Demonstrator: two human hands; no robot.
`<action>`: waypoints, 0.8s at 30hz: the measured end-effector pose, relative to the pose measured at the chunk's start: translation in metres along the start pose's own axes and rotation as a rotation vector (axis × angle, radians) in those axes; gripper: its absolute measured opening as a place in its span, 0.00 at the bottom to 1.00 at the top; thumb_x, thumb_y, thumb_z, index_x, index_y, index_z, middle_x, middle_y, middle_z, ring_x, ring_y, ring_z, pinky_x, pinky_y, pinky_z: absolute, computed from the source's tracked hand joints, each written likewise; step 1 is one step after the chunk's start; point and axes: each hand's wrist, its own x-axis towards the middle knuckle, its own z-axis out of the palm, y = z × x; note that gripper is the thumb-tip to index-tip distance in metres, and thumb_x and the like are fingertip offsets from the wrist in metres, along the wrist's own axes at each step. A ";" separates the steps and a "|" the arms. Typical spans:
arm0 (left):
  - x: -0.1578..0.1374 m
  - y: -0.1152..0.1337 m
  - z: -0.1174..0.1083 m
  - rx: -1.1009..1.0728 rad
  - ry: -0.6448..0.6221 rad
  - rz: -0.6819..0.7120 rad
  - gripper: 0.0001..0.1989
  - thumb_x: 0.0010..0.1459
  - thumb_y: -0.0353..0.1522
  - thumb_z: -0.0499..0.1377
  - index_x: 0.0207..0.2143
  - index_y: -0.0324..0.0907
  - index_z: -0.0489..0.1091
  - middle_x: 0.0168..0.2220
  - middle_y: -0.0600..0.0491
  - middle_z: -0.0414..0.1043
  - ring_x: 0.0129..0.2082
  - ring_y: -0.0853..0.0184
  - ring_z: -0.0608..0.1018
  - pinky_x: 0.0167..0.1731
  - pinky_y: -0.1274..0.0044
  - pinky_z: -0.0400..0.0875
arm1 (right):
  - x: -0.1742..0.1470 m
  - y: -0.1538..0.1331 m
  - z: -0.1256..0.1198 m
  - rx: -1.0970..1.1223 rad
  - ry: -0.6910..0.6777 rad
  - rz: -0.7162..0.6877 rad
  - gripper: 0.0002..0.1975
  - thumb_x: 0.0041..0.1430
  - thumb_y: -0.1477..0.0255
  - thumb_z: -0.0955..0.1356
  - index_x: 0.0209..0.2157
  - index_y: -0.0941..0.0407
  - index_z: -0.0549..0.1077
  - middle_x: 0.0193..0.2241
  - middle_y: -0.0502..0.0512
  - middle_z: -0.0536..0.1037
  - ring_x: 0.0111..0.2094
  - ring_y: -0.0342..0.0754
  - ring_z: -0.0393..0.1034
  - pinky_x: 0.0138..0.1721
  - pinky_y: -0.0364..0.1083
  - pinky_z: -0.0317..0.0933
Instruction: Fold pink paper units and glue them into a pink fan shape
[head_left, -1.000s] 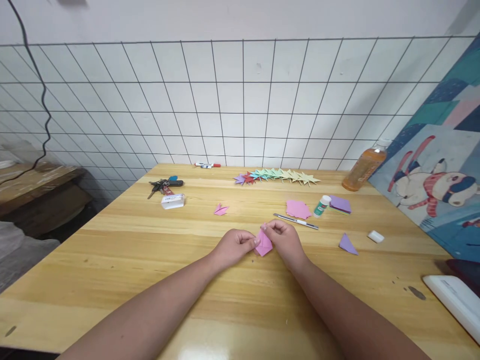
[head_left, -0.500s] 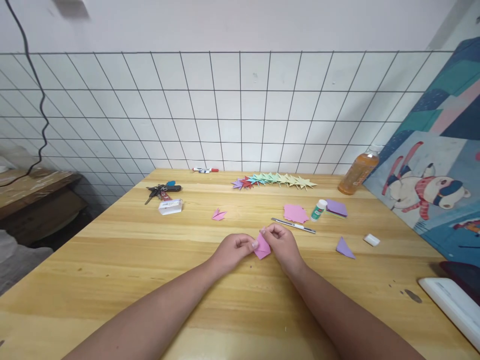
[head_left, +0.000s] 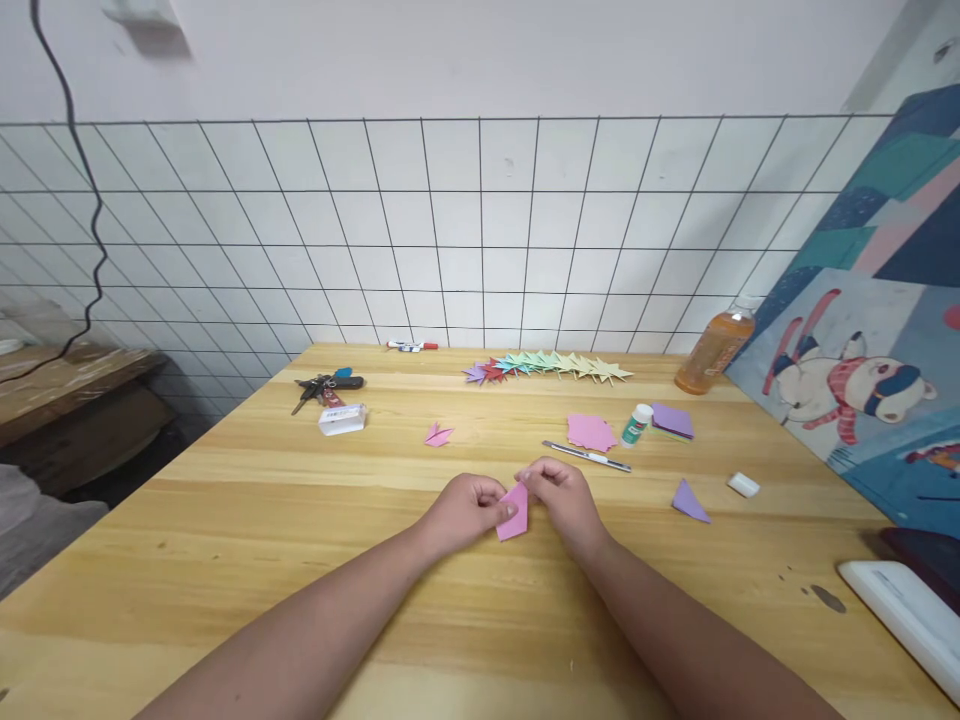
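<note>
A small folded piece of pink paper (head_left: pixel 514 522) is held just above the table between both hands. My left hand (head_left: pixel 466 515) pinches its left side, the thumb lying across the front. At the paper's upper right corner, my right hand (head_left: pixel 561 500) grips the edge between thumb and fingertips. Beyond the hands lies a folded pink paper piece (head_left: pixel 439 435). A utility knife (head_left: pixel 587 456) rests near a stack of pink paper (head_left: pixel 591 432), with a glue stick (head_left: pixel 637 425) upright beside it.
A row of folded paper stars (head_left: pixel 547 366) runs along the back. Purple sheets (head_left: pixel 673 420), a purple triangle (head_left: pixel 690 502), an eraser (head_left: pixel 743 485) and a bottle (head_left: pixel 716 345) stand or lie to the right. Keys (head_left: pixel 328 386), a small white box (head_left: pixel 342 419) and a marker (head_left: pixel 412 346) are on the left.
The pink paper has turned in the hands and shifted slightly left and down. My left thumb now lies further across its face. The view has tilted up a little.
</note>
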 end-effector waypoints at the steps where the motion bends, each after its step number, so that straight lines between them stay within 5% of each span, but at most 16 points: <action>1: 0.000 0.000 0.000 0.005 -0.015 -0.004 0.17 0.47 0.42 0.57 0.19 0.36 0.68 0.16 0.58 0.59 0.17 0.75 0.60 0.20 0.82 0.52 | 0.001 0.000 -0.001 0.014 -0.013 0.015 0.12 0.46 0.66 0.69 0.16 0.58 0.67 0.15 0.46 0.65 0.21 0.40 0.60 0.26 0.41 0.56; 8: 0.004 -0.004 -0.003 -0.183 0.101 -0.017 0.15 0.47 0.41 0.58 0.25 0.35 0.71 0.21 0.55 0.67 0.21 0.73 0.66 0.23 0.81 0.58 | 0.002 0.002 0.000 0.024 -0.166 0.114 0.16 0.47 0.61 0.68 0.36 0.57 0.72 0.23 0.49 0.72 0.24 0.43 0.66 0.25 0.42 0.60; 16: 0.005 0.001 -0.007 -0.318 0.144 -0.040 0.17 0.46 0.43 0.59 0.29 0.36 0.70 0.24 0.53 0.70 0.22 0.71 0.70 0.22 0.81 0.61 | 0.003 0.006 0.001 -0.070 -0.192 0.088 0.14 0.45 0.63 0.69 0.32 0.58 0.70 0.21 0.48 0.70 0.21 0.41 0.64 0.23 0.41 0.59; 21: 0.004 0.003 -0.008 -0.315 0.106 -0.074 0.18 0.43 0.43 0.61 0.26 0.35 0.69 0.23 0.52 0.70 0.21 0.72 0.70 0.22 0.81 0.61 | 0.000 0.006 -0.001 -0.151 -0.197 0.002 0.16 0.47 0.67 0.68 0.39 0.56 0.66 0.20 0.46 0.69 0.22 0.41 0.64 0.25 0.41 0.60; 24: 0.004 0.003 -0.009 -0.350 0.130 -0.101 0.18 0.43 0.42 0.61 0.27 0.35 0.69 0.23 0.52 0.71 0.20 0.73 0.69 0.22 0.81 0.61 | -0.004 0.000 -0.002 -0.290 -0.167 -0.150 0.14 0.49 0.73 0.66 0.40 0.54 0.66 0.31 0.52 0.71 0.30 0.45 0.67 0.27 0.42 0.62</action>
